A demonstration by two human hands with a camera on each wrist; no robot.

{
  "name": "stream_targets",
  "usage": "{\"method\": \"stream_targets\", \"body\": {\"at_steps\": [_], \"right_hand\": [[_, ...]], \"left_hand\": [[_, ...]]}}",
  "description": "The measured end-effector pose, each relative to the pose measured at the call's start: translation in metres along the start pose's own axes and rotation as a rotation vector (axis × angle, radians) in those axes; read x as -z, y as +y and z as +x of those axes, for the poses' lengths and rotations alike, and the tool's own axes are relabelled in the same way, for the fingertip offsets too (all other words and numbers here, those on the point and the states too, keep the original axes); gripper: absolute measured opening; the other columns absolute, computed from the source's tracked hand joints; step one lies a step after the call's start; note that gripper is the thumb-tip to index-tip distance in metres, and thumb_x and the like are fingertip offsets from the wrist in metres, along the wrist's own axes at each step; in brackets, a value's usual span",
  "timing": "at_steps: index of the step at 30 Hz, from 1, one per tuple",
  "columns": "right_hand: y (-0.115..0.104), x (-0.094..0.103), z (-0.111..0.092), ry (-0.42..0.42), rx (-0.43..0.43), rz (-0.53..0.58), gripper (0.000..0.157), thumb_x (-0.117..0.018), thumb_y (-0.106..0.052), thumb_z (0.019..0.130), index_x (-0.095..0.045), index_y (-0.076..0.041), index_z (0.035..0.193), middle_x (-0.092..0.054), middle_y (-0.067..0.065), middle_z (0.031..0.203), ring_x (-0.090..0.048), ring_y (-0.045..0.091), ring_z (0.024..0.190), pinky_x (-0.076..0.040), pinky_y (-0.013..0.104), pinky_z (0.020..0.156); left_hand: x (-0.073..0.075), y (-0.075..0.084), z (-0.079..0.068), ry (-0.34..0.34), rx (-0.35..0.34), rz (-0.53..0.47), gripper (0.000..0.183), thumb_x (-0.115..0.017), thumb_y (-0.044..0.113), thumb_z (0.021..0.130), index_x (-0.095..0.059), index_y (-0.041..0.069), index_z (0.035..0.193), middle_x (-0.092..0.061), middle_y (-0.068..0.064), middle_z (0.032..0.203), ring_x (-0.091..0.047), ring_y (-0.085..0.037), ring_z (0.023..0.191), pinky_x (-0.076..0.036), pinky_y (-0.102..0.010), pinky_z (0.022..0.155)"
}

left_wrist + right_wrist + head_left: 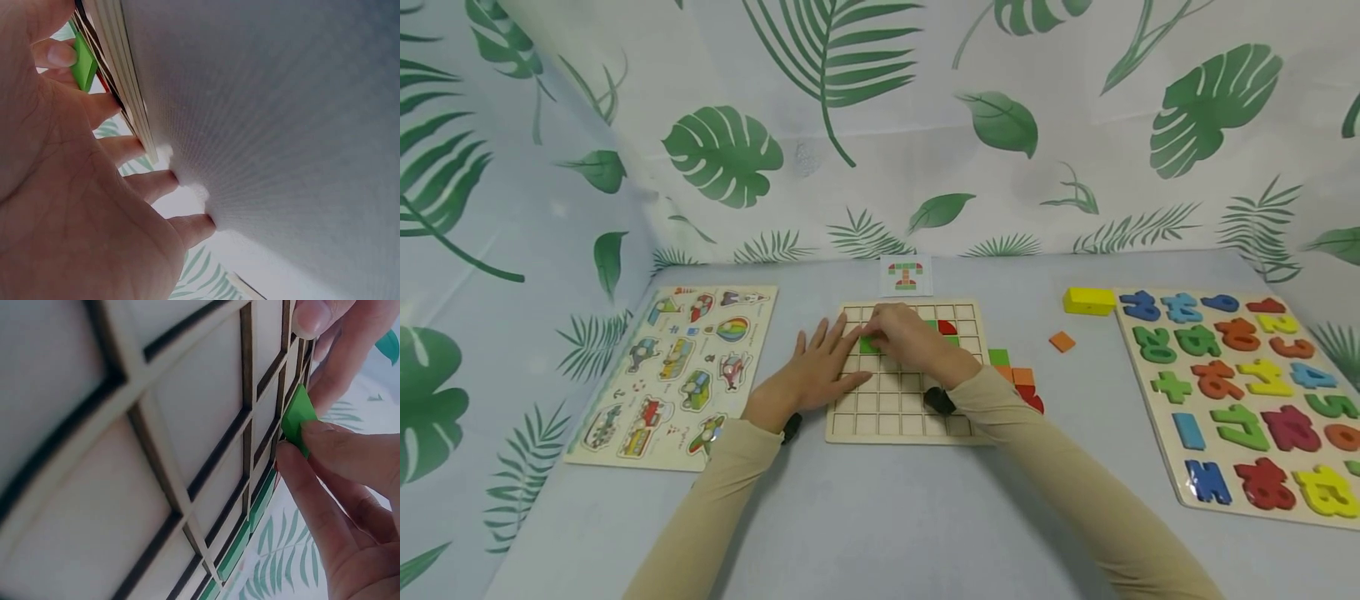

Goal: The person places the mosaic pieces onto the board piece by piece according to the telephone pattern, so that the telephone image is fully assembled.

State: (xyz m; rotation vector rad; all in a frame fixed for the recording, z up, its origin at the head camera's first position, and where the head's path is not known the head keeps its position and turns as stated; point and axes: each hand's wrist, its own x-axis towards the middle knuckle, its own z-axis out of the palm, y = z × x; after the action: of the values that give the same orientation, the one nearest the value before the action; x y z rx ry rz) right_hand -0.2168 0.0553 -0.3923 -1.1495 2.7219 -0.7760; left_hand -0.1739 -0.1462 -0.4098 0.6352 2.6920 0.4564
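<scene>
With thumb and fingertips, my right hand [906,335] pinches a green square tile [299,417], tilted over the upper left of a wooden grid board [880,429]. Spread over the board's left side is my left hand [815,368]; in the left wrist view its fingers reach past the board's edge onto the tabletop [281,125]. Green tiles [234,555] and a red quarter-round piece [947,327] sit in the grid's upper part. Part of the upper grid is hidden behind my right hand.
A pattern card [906,276] lies behind the board. Loose green [998,357], orange and red pieces lie at its right, partly behind my sleeve. An orange tile [1062,342] and yellow block [1089,301] are farther right. Picture [752,312] and number [1165,467] puzzle boards flank the scene.
</scene>
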Motion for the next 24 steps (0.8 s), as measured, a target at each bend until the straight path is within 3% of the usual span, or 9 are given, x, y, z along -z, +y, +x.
{"method": "stream_targets", "body": {"at_steps": [12,18,24], "right_hand": [[-0.0039,-0.0045,-0.0019,-0.003,0.016,-0.067,0.017,-0.072,0.006,0.095,-0.079,0.006,0.111,-0.071,0.014,0.104,-0.071,0.028,0.098,-0.058,0.034,0.087],[-0.0031,-0.0054,-0.0033,0.032,0.038,-0.054,0.015,-0.073,0.007,0.094,-0.079,0.006,0.109,-0.073,0.014,0.102,-0.071,0.028,0.098,-0.059,0.034,0.088],[0.0014,-0.0018,-0.0087,0.010,0.089,-0.012,0.018,-0.069,0.013,0.094,-0.078,0.008,0.108,-0.071,0.017,0.106,-0.070,0.032,0.102,-0.058,0.037,0.090]], "left_hand": [[0.0005,0.0009,-0.0012,0.009,-0.009,0.003,0.079,-0.046,0.050,0.110,-0.013,0.010,0.170,0.004,-0.019,0.174,0.006,-0.046,0.159,0.001,-0.071,0.121],[0.0005,0.0005,-0.0007,0.009,-0.014,0.001,0.078,-0.046,0.049,0.111,-0.013,0.009,0.169,0.003,-0.020,0.174,0.005,-0.047,0.158,0.001,-0.072,0.121],[0.0000,0.0009,-0.0008,0.010,-0.014,0.003,0.079,-0.046,0.049,0.111,-0.013,0.008,0.169,0.004,-0.019,0.175,0.006,-0.046,0.159,0.001,-0.071,0.121]]}}
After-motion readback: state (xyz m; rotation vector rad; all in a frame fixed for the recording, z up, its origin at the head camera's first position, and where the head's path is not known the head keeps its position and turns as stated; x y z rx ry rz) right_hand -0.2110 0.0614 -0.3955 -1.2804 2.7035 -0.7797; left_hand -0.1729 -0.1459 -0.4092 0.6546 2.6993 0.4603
